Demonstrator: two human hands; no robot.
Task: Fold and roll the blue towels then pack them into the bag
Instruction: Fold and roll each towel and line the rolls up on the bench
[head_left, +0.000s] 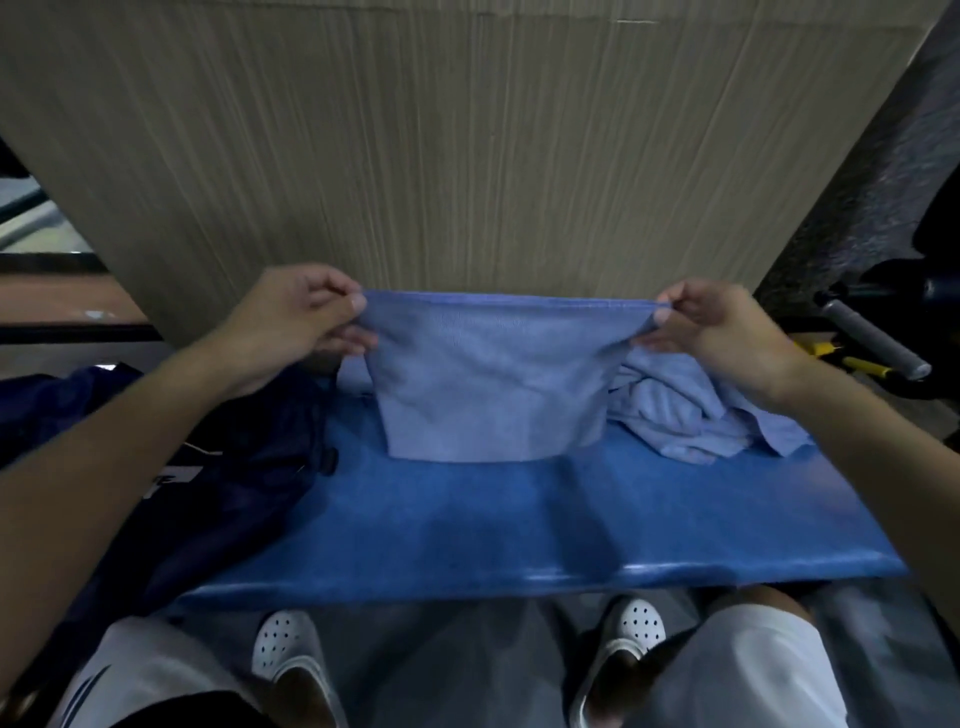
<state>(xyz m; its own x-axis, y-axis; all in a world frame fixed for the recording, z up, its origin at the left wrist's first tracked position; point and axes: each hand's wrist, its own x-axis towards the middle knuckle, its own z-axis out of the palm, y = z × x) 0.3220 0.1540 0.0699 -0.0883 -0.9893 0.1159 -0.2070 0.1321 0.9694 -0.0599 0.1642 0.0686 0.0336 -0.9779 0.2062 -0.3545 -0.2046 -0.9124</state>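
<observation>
Early in the task, by the look of it. Left: dark navy bag (218, 467) slumped on the blue surface (519, 530), partly hidden by the left forearm. Can't tell what's inside it, and no rolled towel visible anywhere.

Left hand (296, 322) raised over the far side of the surface, thumb and curled fingers (343, 338) pinching the top left corner of a blue towel (488, 384). Towel stretched taut between both hands and hanging down, lower edge at or just above the surface. Can't tell whether already doubled. Right hand (711, 332) mirroring the left, fingers (660, 338) pinched on the top right corner.

Further right: crumpled towel heap (701, 415) lying loose on the surface, just beside the held piece, unfolded.

Judgement: held piece at squaring-up or first-fold stage. Rolling, bagging and the whole heap left to do.
</observation>
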